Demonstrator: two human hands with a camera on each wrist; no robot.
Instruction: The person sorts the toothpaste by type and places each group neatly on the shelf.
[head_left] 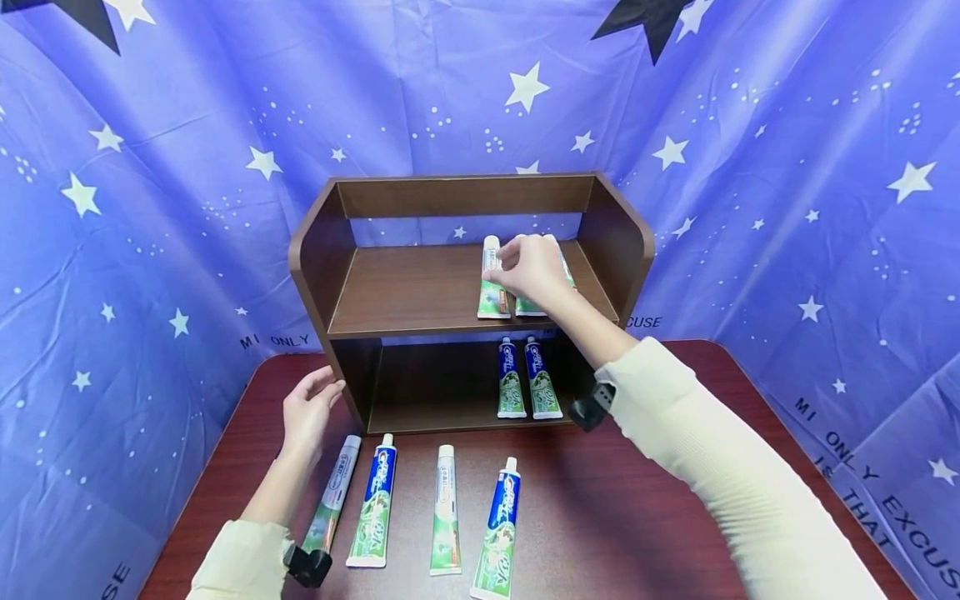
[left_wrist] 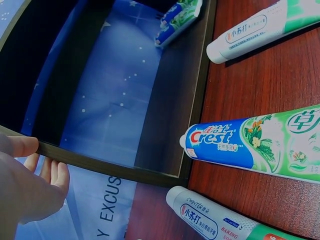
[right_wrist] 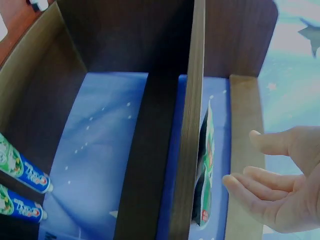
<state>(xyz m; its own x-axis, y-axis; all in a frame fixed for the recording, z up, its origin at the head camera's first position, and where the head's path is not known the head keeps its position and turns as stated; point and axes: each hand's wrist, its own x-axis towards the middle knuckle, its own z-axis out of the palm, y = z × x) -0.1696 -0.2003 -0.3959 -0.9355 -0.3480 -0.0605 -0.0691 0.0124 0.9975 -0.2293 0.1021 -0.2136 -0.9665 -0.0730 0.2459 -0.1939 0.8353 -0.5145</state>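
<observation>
A brown two-tier shelf stands on the table. My left hand grips the front edge of its left side panel, thumb on one face and fingers on the other, as the left wrist view shows. Over the upper tier hovers my right hand, thumb and fingers apart with nothing between them in the right wrist view. Just beside it lies a white-and-green toothpaste tube. Another white-and-green toothpaste tube is partly hidden under that hand. On the lower tier are two blue-and-green Crest toothpaste tubes.
In front of the shelf, several toothpaste tubes lie in a row on the dark red table: a white-and-green one by the left forearm, a Crest one, another white-and-green one and another Crest one. A blue starry curtain surrounds the table.
</observation>
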